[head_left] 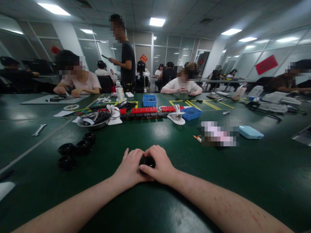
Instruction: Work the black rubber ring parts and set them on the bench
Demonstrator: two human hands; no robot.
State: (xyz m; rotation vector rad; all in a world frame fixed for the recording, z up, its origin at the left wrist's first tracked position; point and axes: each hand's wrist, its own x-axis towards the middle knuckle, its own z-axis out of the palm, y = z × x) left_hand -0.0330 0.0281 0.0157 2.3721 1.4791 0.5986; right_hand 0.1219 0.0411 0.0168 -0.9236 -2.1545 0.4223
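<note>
Directly in front of me, both hands are wrapped around a glossy black round cup-like piece point(148, 161) at table height. My left hand point(130, 165) closes on its left side, with one finger sticking up. From the right, my right hand point(161, 165) curls over it, the thumb lying across the near side. Most of the piece is hidden by my fingers; its dark top shows between them. To the left, several similar glossy black pieces point(66, 149) stand in a loose cluster on the green table point(116, 213).
A wrench point(39, 130) lies far left. Behind are a metal bowl of black cables point(93, 123), red power strips point(144, 110), a white clip stand point(177, 116) and blue baskets point(191, 113). A light-blue case point(251, 132) lies right. Other people sit across the table.
</note>
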